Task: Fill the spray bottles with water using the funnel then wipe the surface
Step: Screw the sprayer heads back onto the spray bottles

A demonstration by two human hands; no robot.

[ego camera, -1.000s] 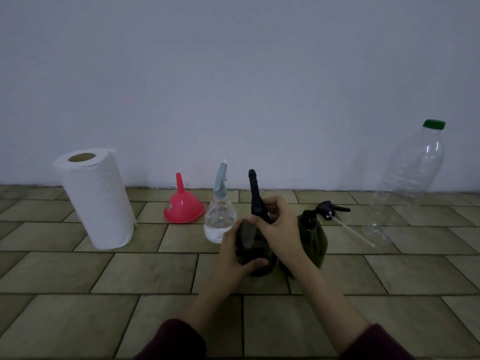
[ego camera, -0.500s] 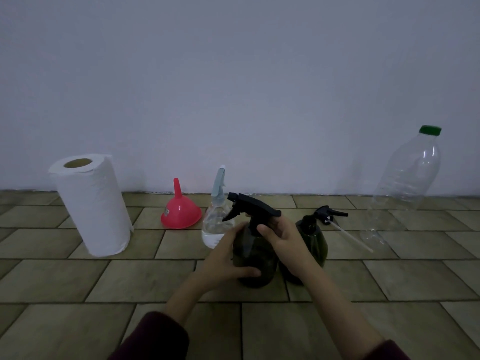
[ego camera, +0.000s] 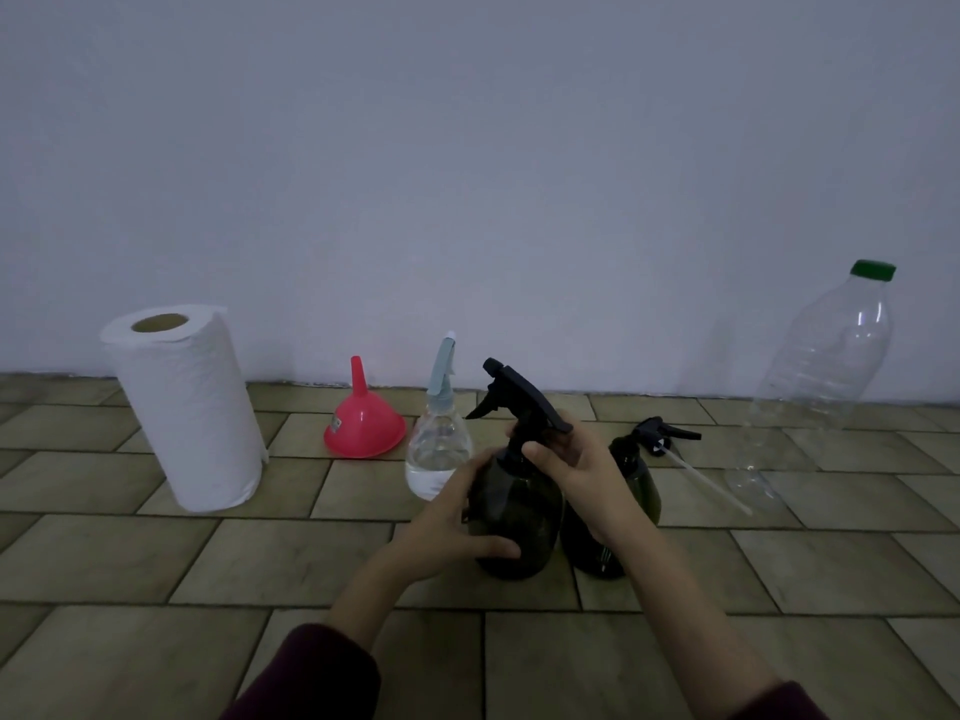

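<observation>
Holding the near dark spray bottle [ego camera: 519, 517] with both hands, you've got it standing upright on the tiled floor [ego camera: 156, 563], right in front of you. Your left hand [ego camera: 457, 517] is curled round the belly from the left side, thumb across the front. Your right hand [ego camera: 571, 459] is up at the neck, fingers wrapped round the collar just under the black trigger head [ego camera: 519, 397].

The thing that matters here: the bottle's long axis runs straight up, and the head sits directly above your right hand, so any twisting goes around that vertical line while your left keeps the body from spinning. The nozzle points left and a bit away from you, toward the clear spray bottle [ego camera: 439, 449].

Can't tell from here whether the head is screwed tight or loose.

Just right of it, touching or nearly so, is the second dark bottle [ego camera: 636, 475], and its trigger head [ego camera: 665, 433] lies on the floor behind with the dip tube pointing right and toward you. The red funnel [ego camera: 363, 428] sits mouth-down to the left, well apart from your hands.
</observation>
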